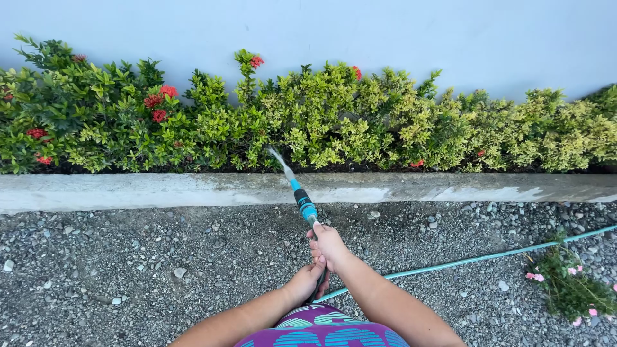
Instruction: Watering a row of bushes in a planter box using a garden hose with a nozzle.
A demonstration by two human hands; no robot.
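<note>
Person stood on gravel (160,270) facing a low concrete curb (160,190), w/ both hands out in front. Right hand (330,245) was clenched round the rear of a teal & black hose nozzle (304,205), held just above the gravel and angled up-left toward the hedge (334,122). Left hand (306,281) sat just below & behind it, closed on the hose near the right wrist. A thin jet of water (280,160) left the nozzle tip, crossed the curb and reached the base of the green-yellow shrubs. Red flower clusters (159,101) showed at the hedge's left part, pale blue wall (385,38) behind. Teal hose (475,259) ran from under the hands off to the right edge across the gravel, passing near a small weed w/ pink blooms (569,286). Purple & teal patterned garment (324,331) at bottom centre.
</note>
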